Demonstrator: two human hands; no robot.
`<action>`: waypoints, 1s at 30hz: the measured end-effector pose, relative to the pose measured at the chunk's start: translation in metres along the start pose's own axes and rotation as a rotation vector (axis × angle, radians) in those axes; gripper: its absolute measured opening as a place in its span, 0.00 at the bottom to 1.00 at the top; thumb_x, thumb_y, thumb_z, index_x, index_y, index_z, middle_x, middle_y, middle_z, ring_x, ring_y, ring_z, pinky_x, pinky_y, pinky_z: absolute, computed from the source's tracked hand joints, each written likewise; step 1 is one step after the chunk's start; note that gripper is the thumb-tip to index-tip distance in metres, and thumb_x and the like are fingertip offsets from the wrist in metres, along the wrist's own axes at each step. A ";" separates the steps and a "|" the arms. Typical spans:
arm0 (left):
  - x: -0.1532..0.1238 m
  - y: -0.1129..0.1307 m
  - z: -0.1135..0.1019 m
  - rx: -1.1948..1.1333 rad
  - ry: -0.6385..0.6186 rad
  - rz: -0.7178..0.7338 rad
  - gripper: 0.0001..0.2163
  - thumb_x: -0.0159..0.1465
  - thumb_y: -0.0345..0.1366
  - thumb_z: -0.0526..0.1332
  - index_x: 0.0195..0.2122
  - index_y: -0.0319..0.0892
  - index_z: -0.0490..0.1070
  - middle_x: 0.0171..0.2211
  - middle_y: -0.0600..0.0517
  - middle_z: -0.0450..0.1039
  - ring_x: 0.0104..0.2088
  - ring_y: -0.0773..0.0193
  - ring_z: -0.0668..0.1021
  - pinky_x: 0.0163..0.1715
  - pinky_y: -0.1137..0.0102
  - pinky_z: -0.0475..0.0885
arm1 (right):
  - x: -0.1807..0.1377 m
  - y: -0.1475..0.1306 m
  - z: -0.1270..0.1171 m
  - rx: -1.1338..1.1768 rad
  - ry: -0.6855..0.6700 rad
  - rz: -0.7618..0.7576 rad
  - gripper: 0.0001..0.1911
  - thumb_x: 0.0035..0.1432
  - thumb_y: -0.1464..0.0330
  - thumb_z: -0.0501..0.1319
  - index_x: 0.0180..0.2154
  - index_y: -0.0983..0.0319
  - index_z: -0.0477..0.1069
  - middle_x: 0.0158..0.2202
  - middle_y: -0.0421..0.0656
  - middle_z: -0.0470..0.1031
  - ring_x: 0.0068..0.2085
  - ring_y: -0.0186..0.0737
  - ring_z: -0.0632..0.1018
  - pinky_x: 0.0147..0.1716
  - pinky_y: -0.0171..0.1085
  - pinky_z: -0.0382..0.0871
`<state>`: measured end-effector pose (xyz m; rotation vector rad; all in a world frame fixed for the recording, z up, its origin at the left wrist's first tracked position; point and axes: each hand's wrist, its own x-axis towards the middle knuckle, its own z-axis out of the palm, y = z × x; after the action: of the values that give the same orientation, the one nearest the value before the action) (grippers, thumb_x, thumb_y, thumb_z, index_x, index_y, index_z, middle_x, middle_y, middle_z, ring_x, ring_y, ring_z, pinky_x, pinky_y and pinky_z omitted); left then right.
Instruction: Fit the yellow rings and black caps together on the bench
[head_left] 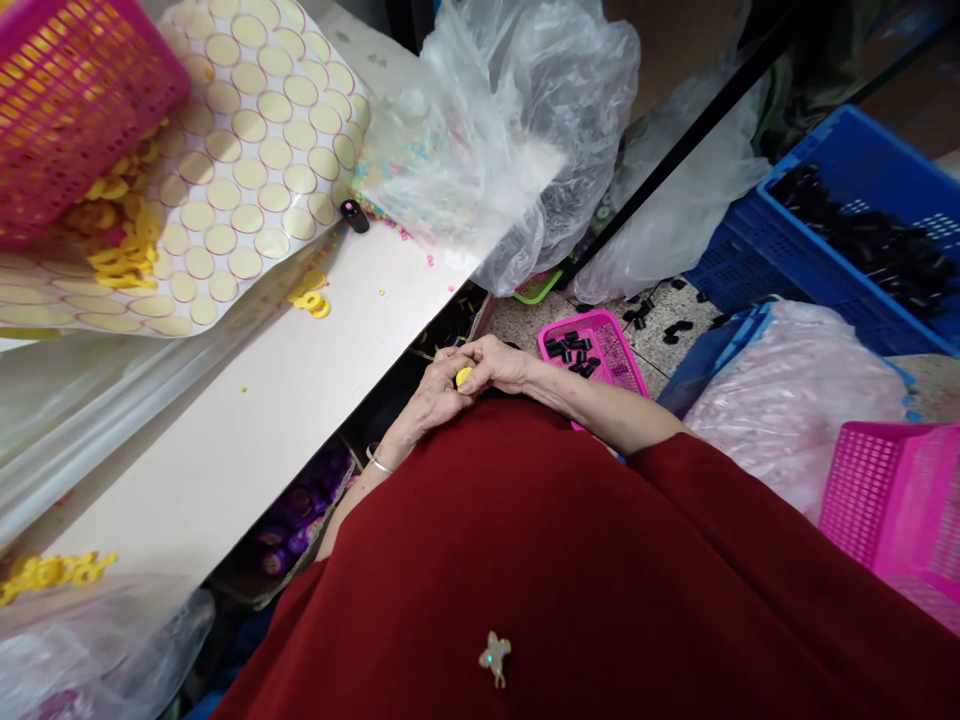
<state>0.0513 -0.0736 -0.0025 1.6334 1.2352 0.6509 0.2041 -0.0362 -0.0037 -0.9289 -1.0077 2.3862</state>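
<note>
My two hands meet in front of the dark red garment, just beyond the table's edge. Between them shows a small round yellow plastic piece, with something dark at its side. My left hand, with a bangle on its wrist, curls round the piece from the left. From the right, my right hand closes over it, its thumb and fingers by the yellow face. Overlapping fingers hide the rest of what they hold. Nearest to the right forearm is a pink basket of small black plastic parts.
The white table bears loose yellow pieces, a small black part, a dotted sheet and plastic bags. A pink basket stands there too. At right are a blue crate and a filled bag.
</note>
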 end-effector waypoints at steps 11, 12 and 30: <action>0.012 -0.005 -0.026 0.064 0.286 0.248 0.20 0.49 0.34 0.64 0.45 0.44 0.69 0.46 0.48 0.69 0.51 0.55 0.69 0.54 0.59 0.65 | 0.011 -0.013 -0.013 -0.074 0.290 -0.222 0.26 0.35 0.63 0.73 0.37 0.64 0.67 0.27 0.36 0.69 0.26 0.30 0.70 0.23 0.30 0.66; 0.013 -0.010 -0.036 0.070 0.402 0.213 0.19 0.50 0.34 0.63 0.45 0.43 0.69 0.46 0.48 0.69 0.50 0.56 0.70 0.51 0.60 0.67 | 0.016 -0.015 -0.016 -0.172 0.373 -0.267 0.26 0.36 0.62 0.72 0.38 0.64 0.68 0.27 0.36 0.69 0.26 0.30 0.69 0.23 0.31 0.64; 0.028 -0.062 -0.139 0.664 0.752 -0.378 0.05 0.54 0.38 0.62 0.28 0.42 0.72 0.35 0.44 0.68 0.42 0.49 0.71 0.41 0.58 0.67 | 0.061 -0.015 -0.037 -1.026 0.661 -0.448 0.06 0.53 0.67 0.60 0.34 0.63 0.70 0.33 0.46 0.73 0.37 0.44 0.75 0.38 0.40 0.68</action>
<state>-0.0812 0.0059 -0.0058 1.6263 2.4443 0.6721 0.1883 0.0264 -0.0375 -1.4532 -1.8782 0.9718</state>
